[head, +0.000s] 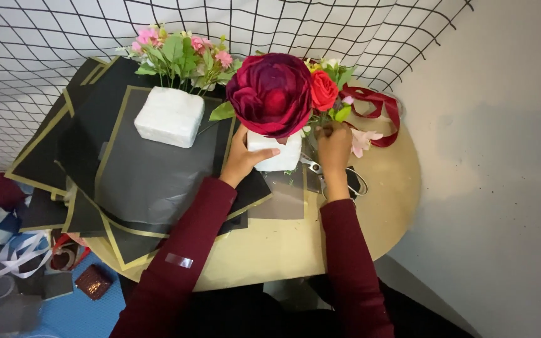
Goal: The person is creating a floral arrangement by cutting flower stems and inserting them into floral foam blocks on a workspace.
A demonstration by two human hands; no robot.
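The left hand point(243, 158) is wrapped around the side of a white foam block point(277, 152) at the centre of the frame, thumb laid across its front face, so the block is held steady on the bench point(283, 247). The right hand point(334, 150) is closed narrowly around flower stems at the block's right edge; whether a stem is pinched cannot be told, since the fingers are curled away from the camera.

A large dark crimson rose point(272, 92) rises from the block, with a smaller red rose point(324, 89) just beside it to the right. The big bloom looks top-heavy, so the block could tip if the left hand's hold is eased, and a stem pushed in at an angle could crumble the foam.

Scissors point(330, 172) lie partly hidden under the right wrist, where a knuckle could be nicked. A second foam block point(170, 116) with pink flowers point(180, 50) sits on black gold-edged wrapping sheets point(139, 181) at upper left, and a red ribbon point(380, 112) lies at upper right.
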